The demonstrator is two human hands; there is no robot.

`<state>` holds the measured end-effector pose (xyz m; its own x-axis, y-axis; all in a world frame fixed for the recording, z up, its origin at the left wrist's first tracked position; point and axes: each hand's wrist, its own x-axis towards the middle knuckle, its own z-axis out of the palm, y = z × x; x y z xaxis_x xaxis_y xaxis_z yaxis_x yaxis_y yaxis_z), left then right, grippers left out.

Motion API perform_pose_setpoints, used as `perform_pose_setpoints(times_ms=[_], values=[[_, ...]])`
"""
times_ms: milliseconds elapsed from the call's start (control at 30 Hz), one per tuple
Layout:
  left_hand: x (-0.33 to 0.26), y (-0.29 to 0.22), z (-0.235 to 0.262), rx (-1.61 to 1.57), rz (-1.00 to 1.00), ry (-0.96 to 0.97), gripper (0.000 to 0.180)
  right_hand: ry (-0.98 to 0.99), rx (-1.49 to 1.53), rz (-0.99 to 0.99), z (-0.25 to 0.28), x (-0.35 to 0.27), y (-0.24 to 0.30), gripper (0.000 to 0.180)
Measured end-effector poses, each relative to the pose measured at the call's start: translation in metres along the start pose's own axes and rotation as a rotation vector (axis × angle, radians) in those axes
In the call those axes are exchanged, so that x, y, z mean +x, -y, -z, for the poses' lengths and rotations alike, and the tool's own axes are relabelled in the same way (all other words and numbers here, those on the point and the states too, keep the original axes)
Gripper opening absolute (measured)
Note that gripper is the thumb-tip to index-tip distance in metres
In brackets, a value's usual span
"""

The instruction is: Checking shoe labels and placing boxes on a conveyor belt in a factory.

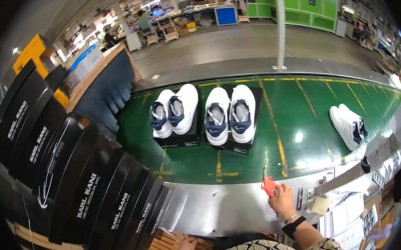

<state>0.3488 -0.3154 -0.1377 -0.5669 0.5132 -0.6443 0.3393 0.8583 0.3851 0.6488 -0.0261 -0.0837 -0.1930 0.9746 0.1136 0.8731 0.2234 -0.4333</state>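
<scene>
We see a bright red tool held in the right hand at the bench's metal edge. Its slim shaft points away from us.

Shoe factory, green belt, white sneakers, stacked boxes, machinery

Wide fisheye view from the wearer's head, looking down and forward: left hand and right hand close below, workshop floor far beyond
</scene>
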Motion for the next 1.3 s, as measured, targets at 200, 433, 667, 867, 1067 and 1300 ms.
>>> perform_pose_setpoints(times_ms=[200, 433, 667, 867, 1067, 1300], values=[[0.012, -0.025, 0.007, 0.225, -0.034, 0.137, 0.041, -0.054, -0.028, 0.132, -0.002, -0.015, -0.013, 0.041], [0.001, -0.033, 0.022, 0.137, -0.066, 0.167, 0.040, -0.130, 0.021, 0.111, -0.014, -0.008, -0.019, 0.036], [-0.062, -0.114, 0.109, 0.004, -0.651, -0.663, 0.030, -0.099, 0.022, 0.148, -0.007, -0.002, -0.017, 0.035], [-0.153, -0.158, 0.219, 0.528, -0.578, -1.556, 0.028, -0.058, 0.033, 0.150, -0.007, 0.000, -0.031, 0.035], [-0.202, -0.119, 0.283, 0.833, 0.016, -1.933, 0.061, -0.088, 0.038, 0.161, -0.009, -0.002, -0.033, 0.036], [-0.228, -0.072, 0.305, 0.740, -0.161, -1.767, 0.054, -0.098, 0.031, 0.191, -0.006, -0.001, -0.037, 0.037]])
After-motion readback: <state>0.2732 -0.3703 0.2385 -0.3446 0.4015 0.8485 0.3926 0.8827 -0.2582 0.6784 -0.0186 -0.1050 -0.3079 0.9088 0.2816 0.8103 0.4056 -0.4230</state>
